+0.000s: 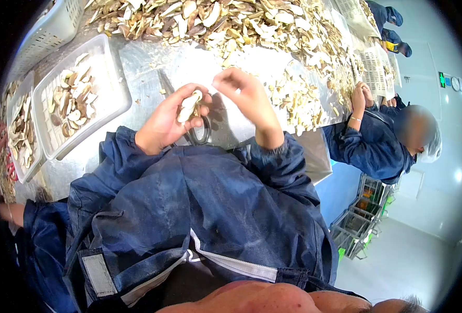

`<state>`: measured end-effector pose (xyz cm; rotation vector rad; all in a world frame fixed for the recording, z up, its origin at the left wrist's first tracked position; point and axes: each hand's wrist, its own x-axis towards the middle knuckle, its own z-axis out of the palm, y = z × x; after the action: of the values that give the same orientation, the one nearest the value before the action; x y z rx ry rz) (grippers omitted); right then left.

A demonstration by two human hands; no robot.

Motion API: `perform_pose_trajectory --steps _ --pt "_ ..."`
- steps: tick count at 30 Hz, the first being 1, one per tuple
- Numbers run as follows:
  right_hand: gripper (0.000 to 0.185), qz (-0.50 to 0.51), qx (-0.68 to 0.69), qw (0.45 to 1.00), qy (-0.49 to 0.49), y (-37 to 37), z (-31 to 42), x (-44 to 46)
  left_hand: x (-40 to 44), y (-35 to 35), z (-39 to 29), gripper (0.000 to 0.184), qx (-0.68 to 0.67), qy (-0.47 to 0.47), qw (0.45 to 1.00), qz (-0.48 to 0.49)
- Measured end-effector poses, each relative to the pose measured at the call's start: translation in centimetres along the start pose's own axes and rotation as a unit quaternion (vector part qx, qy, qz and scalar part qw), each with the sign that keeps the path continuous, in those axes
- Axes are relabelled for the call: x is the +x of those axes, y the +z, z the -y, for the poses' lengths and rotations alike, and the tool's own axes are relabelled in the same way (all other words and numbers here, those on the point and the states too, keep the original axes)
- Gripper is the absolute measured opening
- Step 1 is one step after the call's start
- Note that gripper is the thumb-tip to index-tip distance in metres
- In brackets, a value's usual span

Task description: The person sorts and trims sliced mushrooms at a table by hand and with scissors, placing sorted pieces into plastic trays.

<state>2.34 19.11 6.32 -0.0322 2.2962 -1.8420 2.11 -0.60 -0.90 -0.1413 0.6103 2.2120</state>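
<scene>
My left hand (pixel 169 119) is closed around a pale mushroom slice (pixel 189 106), held between thumb and fingers above the metal table. To its right, my right hand (pixel 249 100) is raised with fingers bent and their tips pressed together; whether anything small is between them I cannot make out. The two hands are apart. Beneath my left hand lies a tool with a black loop handle (pixel 202 134), probably scissors, partly hidden by the hand. A large heap of sliced mushrooms (pixel 210 21) covers the table's far side, and a smaller pile of pale pieces (pixel 296 99) lies right of my right hand.
A clear plastic tray (pixel 117 83) with mushroom slices stands at left, beside another tray (pixel 25 169). White perforated baskets (pixel 69 31) stand at the far left and right. A co-worker (pixel 377 138) in blue works at the right; another person's sleeve (pixel 43 229) shows at lower left.
</scene>
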Motion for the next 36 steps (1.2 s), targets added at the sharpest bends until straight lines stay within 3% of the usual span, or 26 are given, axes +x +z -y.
perform_pose_trajectory --steps 2,4,7,10,13,16,19,28,36 --pt "0.028 -0.154 -0.179 0.972 -0.014 -1.2 -2.5 2.8 -0.2 0.1 -0.2 0.033 -0.005 -0.001 1.000 0.015" --pt "0.034 -0.224 -0.383 0.896 -0.024 -1.6 -4.5 4.8 -0.3 0.1 -0.4 0.034 0.012 -0.001 1.000 0.006" --pt "0.035 -0.257 -0.439 0.860 -0.032 -1.0 -5.8 5.7 -0.2 -0.1 -0.4 0.037 -0.002 0.007 1.000 0.025" --pt "0.035 -0.243 -0.425 0.871 -0.028 -1.6 -6.2 4.7 -0.1 0.0 -0.7 0.039 -0.030 0.013 0.999 0.023" --pt "0.026 -0.240 -0.352 0.903 -0.043 -2.5 -6.0 3.4 0.0 0.0 -0.6 0.039 -0.044 0.022 0.998 0.027" --pt "0.022 -0.217 -0.139 0.965 0.048 -2.7 -4.9 2.4 0.1 -0.4 -0.3 0.037 -0.033 0.037 0.999 0.020" --pt "0.024 -0.148 0.053 0.983 0.095 -3.0 -5.3 1.8 0.1 -0.3 -0.2 0.035 -0.026 0.045 0.998 0.023" --pt "0.036 -0.075 0.117 0.988 0.075 -2.1 -4.5 0.9 0.1 -0.3 -0.3 0.030 -0.009 0.048 0.998 0.026" --pt "0.032 -0.037 0.176 0.982 0.059 -0.8 -3.2 0.0 -0.1 0.2 -0.3 0.018 0.051 0.040 0.998 -0.007"
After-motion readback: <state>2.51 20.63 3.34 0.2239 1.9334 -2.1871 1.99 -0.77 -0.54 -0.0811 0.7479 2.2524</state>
